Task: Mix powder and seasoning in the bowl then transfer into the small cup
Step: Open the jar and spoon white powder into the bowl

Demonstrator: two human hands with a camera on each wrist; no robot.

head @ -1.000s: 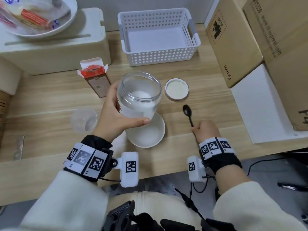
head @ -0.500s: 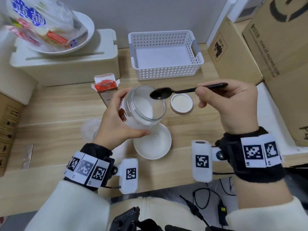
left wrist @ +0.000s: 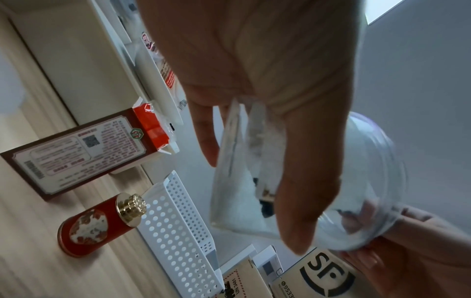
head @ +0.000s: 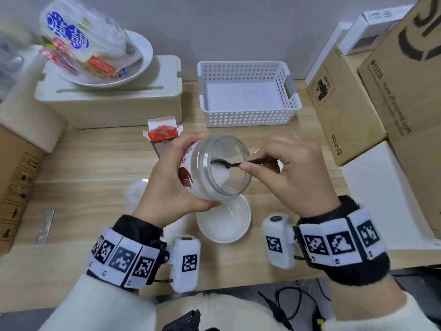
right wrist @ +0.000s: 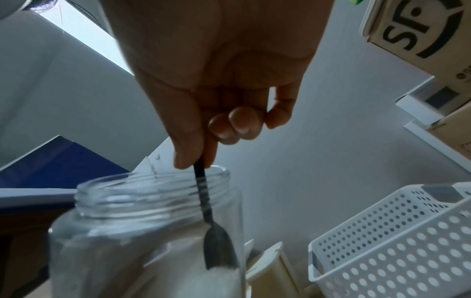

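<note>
Head view shows that the spoon (head: 229,163), which half a second ago was still in the air over the rim, is now inside the jar (head: 220,168), with its bowl pushed into the white powder (head: 220,175). From where I watch, this means the first scoop is starting and nothing has gone to the bowl (head: 223,220) yet, which looks to hold nothing yet.

My left hand (head: 171,180) is wrapped around the jar, thumb below and the other fingers behind the glass, and it holds the jar tilted with the mouth toward my right hand (head: 286,173). The right hand pinches the thin black handle between thumb and forefinger; in the right wrist view the other fingers (right wrist: 244,121) are curled in, just above the jar rim.

The bowl stands directly under the jar, below both sets of fingertips, so the loaded spoon has only a short way down. The small cup (head: 137,189) is blurred, partly hidden behind my left hand. The opened seasoning carton (head: 163,137) stands beyond the left fingers, untouched.

I judge the risk is spilling powder when the spoon passes the tilted rim.
</note>
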